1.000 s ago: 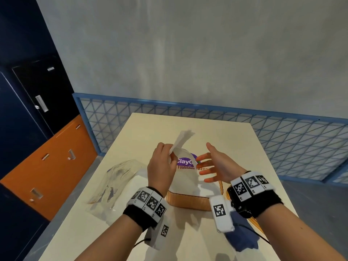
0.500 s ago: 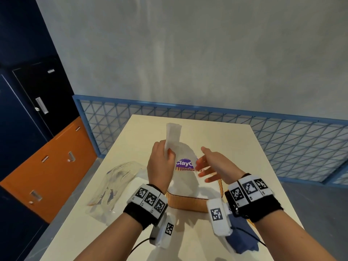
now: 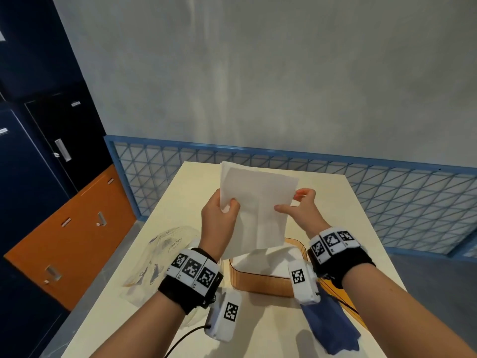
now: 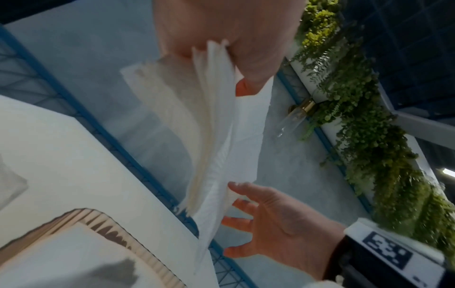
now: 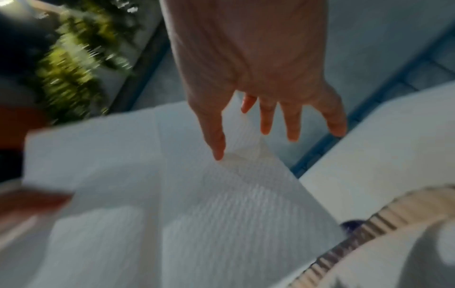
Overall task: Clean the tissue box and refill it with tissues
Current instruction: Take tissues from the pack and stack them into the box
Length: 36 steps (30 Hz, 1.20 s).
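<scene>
My left hand (image 3: 222, 215) pinches the left edge of a thin stack of white tissues (image 3: 258, 210) and holds it up above the table. The front sheet hangs spread out flat. On its right edge my right hand (image 3: 296, 206) pinches lightly, thumb in front and fingers behind. In the left wrist view the tissues (image 4: 216, 126) fan out from the left hand (image 4: 221, 29). In the right wrist view the thumb lies on the sheet (image 5: 197, 194). Below stands the ribbed brown tissue box (image 3: 258, 280), with white tissue inside.
A crumpled clear plastic wrapper (image 3: 165, 254) lies left of the box on the cream table (image 3: 180, 202). A dark blue cloth (image 3: 330, 329) lies at the near right. A blue mesh railing (image 3: 387, 192) runs behind the table; orange and dark cabinets (image 3: 72, 228) stand at left.
The tissues rose and the front sheet opened out wide, hiding the purple-labelled pack. My right hand moved up from beside the pack to the sheet's right edge.
</scene>
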### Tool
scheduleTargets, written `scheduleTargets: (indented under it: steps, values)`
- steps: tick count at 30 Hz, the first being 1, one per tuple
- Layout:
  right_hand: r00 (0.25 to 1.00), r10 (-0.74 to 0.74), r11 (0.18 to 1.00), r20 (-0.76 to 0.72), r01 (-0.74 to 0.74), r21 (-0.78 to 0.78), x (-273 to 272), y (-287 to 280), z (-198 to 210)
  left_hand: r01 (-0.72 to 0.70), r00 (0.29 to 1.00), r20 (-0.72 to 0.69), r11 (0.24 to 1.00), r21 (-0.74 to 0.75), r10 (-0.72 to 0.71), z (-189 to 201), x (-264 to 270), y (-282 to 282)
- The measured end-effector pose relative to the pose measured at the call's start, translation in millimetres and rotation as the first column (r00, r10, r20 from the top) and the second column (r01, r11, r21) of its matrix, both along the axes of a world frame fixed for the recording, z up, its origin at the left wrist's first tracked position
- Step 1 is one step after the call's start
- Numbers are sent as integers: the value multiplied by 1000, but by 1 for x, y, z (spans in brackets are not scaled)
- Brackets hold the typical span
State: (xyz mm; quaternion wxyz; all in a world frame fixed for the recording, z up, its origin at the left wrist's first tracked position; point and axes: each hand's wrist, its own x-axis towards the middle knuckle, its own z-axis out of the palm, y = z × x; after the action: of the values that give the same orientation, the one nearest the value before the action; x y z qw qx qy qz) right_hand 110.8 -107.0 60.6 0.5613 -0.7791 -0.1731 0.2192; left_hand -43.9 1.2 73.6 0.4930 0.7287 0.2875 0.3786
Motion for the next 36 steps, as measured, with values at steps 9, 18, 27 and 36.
scheduleTargets:
  steps: [9, 18, 27, 36]
  values:
    - [998, 61, 998, 13, -61, 9, -16, 0, 0, -77, 988, -129, 996, 46, 82, -22, 6, 4]
    - [956, 190, 976, -223, -160, 148, -49, 14, 20, 213, 905, -414, 738, 640, 97, -42, 22, -27]
    - [956, 78, 967, -284, -4, 253, -21, -7, 11, -25, 996, -88, 988, -152, 12, -56, 16, -8]
    - [966, 66, 946, -252, 19, 323, -10, -23, -4, 201, 979, 106, 748, -632, -174, -64, 23, 16]
